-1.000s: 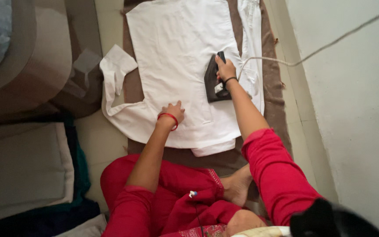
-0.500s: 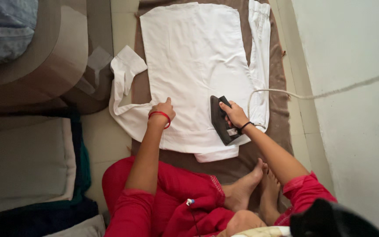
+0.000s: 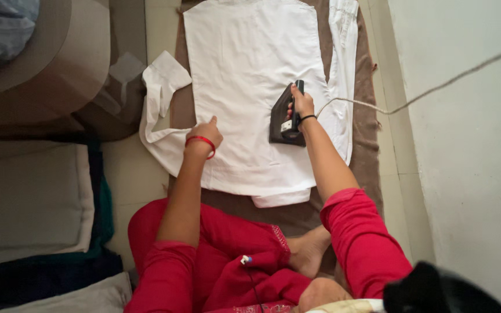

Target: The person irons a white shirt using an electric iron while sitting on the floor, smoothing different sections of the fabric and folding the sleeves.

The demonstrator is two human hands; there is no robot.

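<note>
red sleeves, red bangle (image 3: 202, 142), black wristband (image 3: 305, 119)

Since half a second ago the right hand (image 3: 301, 103) has pushed the black iron (image 3: 286, 116) from the near edge of the white garment (image 3: 250, 75) back toward twelve o'clock, the right knee is raised again, and the left hand (image 3: 205, 132) has slid slightly toward ten o'clock.

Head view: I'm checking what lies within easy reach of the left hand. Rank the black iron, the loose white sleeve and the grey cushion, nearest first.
From the left hand:
1. Loose white sleeve, just to its left, hanging off the brown mat.
2. Black iron, to its right on the white garment, held by the right hand.
3. Grey cushion, far left on the floor.
</note>
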